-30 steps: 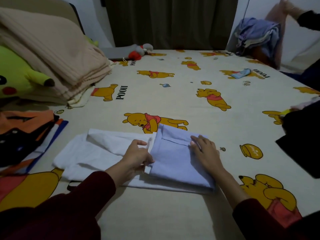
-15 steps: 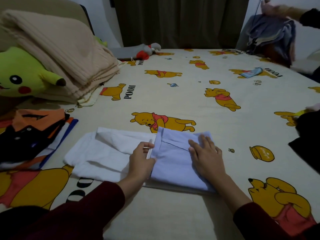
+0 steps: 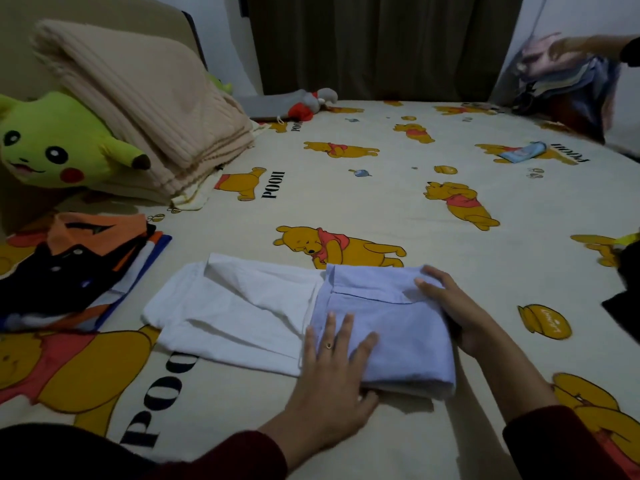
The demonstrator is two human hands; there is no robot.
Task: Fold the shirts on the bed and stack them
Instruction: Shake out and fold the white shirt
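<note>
Dim room; dark curtain (image 3: 381, 43) behind the bed (image 3: 346, 188); pale wall (image 3: 228, 36) beside it.

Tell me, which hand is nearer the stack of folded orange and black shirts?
Left. The left hand lies flat on the light-blue folded shirt, on the side toward the stack of folded orange and black shirts; the right hand holds its far edge.
</note>
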